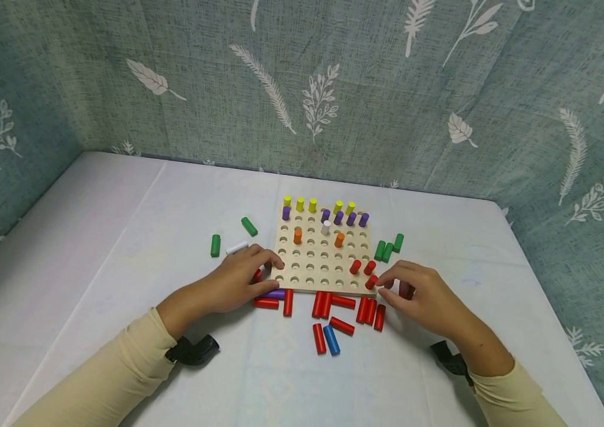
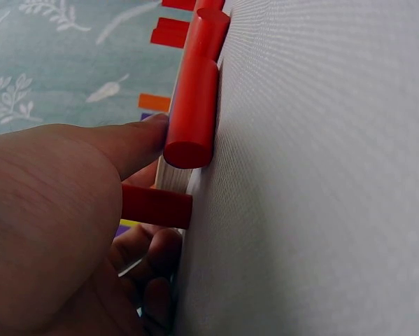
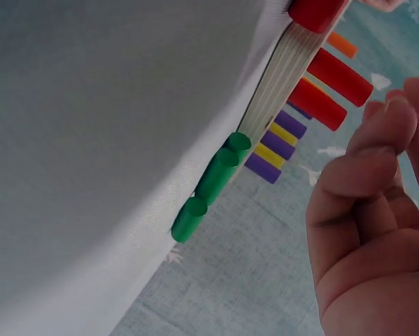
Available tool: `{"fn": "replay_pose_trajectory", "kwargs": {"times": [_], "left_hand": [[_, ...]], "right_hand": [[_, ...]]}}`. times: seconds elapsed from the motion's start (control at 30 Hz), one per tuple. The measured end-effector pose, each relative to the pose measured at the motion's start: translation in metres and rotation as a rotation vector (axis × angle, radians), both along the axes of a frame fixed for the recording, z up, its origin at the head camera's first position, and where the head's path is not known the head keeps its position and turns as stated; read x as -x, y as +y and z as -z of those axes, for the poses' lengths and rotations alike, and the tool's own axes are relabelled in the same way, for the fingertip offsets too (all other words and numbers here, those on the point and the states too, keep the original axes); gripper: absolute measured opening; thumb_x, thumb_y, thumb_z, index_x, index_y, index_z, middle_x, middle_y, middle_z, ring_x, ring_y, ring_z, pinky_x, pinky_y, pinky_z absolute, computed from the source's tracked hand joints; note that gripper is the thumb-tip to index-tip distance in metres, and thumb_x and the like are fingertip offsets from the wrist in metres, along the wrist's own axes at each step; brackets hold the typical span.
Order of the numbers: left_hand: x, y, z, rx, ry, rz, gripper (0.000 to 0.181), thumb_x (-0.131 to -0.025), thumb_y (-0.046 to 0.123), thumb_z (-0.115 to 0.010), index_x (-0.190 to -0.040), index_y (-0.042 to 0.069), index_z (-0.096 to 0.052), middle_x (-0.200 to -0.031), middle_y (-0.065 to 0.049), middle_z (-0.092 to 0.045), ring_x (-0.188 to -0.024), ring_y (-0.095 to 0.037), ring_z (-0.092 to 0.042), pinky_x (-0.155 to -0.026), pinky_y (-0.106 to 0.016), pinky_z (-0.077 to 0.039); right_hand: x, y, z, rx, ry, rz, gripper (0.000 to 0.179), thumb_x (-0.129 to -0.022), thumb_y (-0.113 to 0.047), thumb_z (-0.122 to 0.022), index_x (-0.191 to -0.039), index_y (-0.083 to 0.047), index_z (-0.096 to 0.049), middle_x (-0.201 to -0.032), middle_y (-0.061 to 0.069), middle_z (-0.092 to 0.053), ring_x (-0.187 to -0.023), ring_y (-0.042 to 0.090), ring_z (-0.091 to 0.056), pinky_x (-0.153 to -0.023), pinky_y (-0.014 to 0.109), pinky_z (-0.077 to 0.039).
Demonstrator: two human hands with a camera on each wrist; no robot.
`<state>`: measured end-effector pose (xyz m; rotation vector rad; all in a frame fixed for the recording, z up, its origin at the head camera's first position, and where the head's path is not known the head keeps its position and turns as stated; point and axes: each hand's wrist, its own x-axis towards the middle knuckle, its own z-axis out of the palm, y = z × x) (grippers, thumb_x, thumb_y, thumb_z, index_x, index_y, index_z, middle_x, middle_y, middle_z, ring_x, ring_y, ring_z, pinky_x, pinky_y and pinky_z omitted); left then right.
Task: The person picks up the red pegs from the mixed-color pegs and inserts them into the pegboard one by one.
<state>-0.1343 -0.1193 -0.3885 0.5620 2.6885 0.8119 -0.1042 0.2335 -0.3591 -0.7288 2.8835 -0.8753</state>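
A wooden pegboard (image 1: 317, 270) stands on the table with colored pegs upright in its holes. My left hand (image 1: 240, 274) rests at its front-left corner. The left thumb (image 2: 136, 143) lies along the corner, near a red peg (image 2: 192, 115) on the table. Another red peg (image 2: 157, 205) lies close by the left fingers. At the front-right corner, my right hand (image 1: 419, 290) has its bent fingers beside an upright red peg (image 1: 371, 282). Nothing shows between the right thumb and index finger, and the right wrist view places them apart from the pegs.
Red pegs (image 1: 325, 305) and a blue peg (image 1: 331, 340) lie before the board, with a purple peg (image 1: 274, 294) at its front left. Green pegs (image 1: 387, 252) lie to the right, others left beside a white peg (image 1: 237, 248). A patterned curtain (image 1: 280, 89) hangs behind.
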Motion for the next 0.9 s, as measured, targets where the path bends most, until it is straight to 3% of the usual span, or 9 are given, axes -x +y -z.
{"fn": "replay_pose_trajectory", "kwargs": {"times": [0.5,0.9], "left_hand": [[0.000,-0.001,0.001,-0.002,-0.009,-0.003,0.037,-0.089,0.035,-0.076,-0.121,0.030,-0.057,-0.116,0.002,-0.056,-0.114,-0.021,-0.050,-0.101,-0.052,-0.043],[0.000,0.000,0.001,-0.006,0.001,-0.001,0.037,-0.089,0.034,-0.075,-0.122,0.030,-0.058,-0.115,0.002,-0.056,-0.111,-0.019,-0.051,-0.099,-0.051,-0.045]], "right_hand": [[0.008,0.013,0.005,-0.004,-0.299,-0.145,0.020,-0.089,-0.010,-0.073,-0.107,-0.018,-0.069,-0.094,-0.006,-0.065,-0.072,0.007,-0.055,-0.062,0.023,-0.051],[0.010,0.015,0.007,-0.042,-0.354,-0.166,0.023,-0.087,-0.011,-0.075,-0.109,-0.016,-0.069,-0.095,-0.005,-0.064,-0.077,0.009,-0.056,-0.065,0.022,-0.051]]}}
